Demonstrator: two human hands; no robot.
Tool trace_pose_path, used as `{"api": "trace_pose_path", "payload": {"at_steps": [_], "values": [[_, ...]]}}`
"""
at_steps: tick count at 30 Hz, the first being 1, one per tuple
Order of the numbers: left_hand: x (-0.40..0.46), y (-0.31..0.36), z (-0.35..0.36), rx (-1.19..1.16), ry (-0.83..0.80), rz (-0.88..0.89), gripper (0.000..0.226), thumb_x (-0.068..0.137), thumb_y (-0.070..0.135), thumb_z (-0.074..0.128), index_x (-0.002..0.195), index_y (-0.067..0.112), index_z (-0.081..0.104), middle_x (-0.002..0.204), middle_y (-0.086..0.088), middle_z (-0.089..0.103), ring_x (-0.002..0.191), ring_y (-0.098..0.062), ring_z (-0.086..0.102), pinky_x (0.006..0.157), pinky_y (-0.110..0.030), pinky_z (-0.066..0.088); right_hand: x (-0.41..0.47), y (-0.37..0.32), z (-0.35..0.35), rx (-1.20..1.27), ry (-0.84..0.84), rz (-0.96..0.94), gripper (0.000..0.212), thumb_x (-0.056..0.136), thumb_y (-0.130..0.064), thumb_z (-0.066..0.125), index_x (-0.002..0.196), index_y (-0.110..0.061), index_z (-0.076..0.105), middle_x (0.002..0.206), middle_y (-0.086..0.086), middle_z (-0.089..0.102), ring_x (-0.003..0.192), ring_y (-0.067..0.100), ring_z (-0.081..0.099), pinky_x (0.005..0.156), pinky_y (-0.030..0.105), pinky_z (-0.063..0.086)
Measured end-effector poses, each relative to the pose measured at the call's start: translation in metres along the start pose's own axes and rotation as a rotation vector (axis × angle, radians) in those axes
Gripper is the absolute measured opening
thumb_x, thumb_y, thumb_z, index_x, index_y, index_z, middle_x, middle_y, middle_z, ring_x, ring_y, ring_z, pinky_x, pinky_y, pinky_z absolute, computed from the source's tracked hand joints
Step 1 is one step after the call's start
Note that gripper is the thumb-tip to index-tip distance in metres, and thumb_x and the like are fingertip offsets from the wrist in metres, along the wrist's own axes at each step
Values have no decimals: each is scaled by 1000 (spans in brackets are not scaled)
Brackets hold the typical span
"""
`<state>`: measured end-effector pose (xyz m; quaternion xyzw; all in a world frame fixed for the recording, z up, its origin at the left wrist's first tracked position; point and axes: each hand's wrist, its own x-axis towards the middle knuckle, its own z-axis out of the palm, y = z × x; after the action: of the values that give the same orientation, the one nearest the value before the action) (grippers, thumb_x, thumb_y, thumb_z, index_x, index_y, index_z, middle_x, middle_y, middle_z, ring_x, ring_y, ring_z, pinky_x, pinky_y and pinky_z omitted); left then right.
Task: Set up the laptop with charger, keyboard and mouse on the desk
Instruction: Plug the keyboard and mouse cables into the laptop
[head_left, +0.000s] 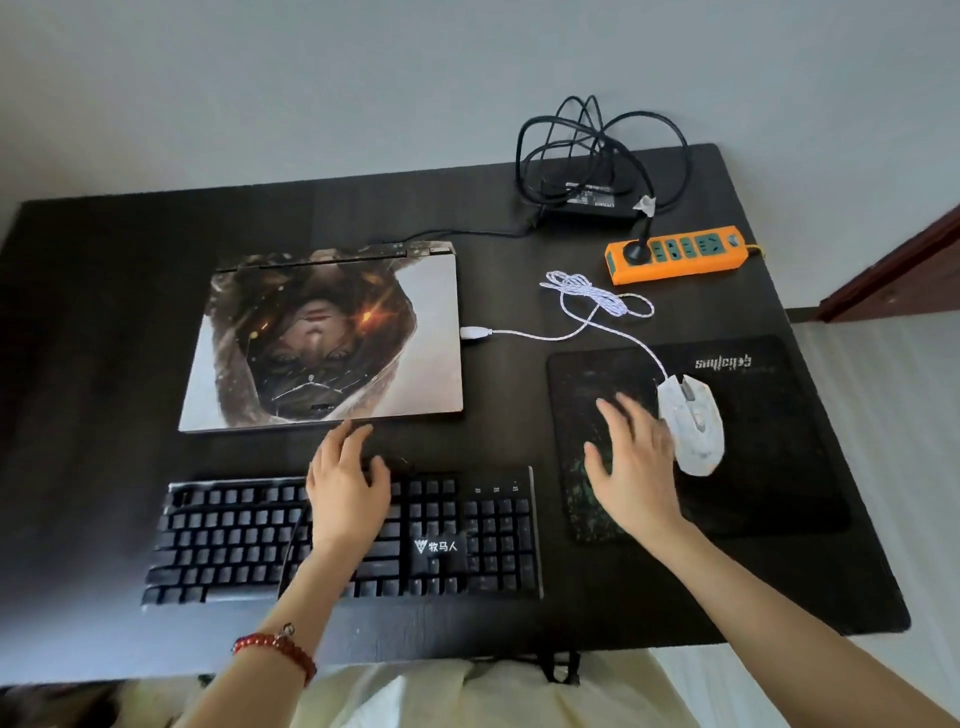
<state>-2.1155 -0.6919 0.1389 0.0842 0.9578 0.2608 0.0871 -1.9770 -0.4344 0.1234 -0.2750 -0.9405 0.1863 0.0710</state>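
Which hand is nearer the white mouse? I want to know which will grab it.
Right. The right hand hovers beside the mouse, at its left edge; the left hand is over the keyboard.

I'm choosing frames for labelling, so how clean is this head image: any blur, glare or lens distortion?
Head view: wide-angle bending bows the desk edges; light is soft and even, with no harsh glare; the laptop lid art and power strip look sharp, while the left hand and right hand are slightly soft.
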Motion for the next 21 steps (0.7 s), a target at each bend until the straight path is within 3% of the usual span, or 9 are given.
{"api": "trace_pose_path", "payload": {"at_steps": [6,9,12,16,21], "values": [[-45,-88,-43,29,133,-305,48,84,22,63,127,7,48,133,-19,44,124,-39,36,99,-56,34,-44,-104,27,161,-208,-436,36,82,-14,61,118,-11,60,119,8,59,109,28,58,101,48,41],[-66,-127,-55,65,77,-408,49,79,38,68,117,10,52,121,-18,49,118,-37,39,98,-53,35,-59,-153,45,184,-281,-601,35,81,-8,61,116,-10,62,115,9,62,105,28,60,99,50,43],[-83,-161,-58,124,-89,-291,50,74,52,67,107,17,55,112,-5,52,113,-28,44,94,-44,35,-71,-201,64,134,-383,-718,40,86,-8,53,126,-13,55,127,9,56,118,28,52,108,49,32],[-98,-195,-55,292,-261,-87,56,65,66,63,99,23,51,102,6,45,101,-18,43,84,-34,32,-88,-251,89,-17,-524,-772,46,93,-14,42,139,-20,37,147,5,34,140,20,22,116,47,4],[-98,-219,-59,247,-217,62,21,79,40,54,80,20,62,95,3,55,96,-22,49,79,-33,26,-108,-281,113,-225,-636,-886,43,93,-18,44,135,-26,40,155,5,17,145,21,-1,113,52,-11]]}}
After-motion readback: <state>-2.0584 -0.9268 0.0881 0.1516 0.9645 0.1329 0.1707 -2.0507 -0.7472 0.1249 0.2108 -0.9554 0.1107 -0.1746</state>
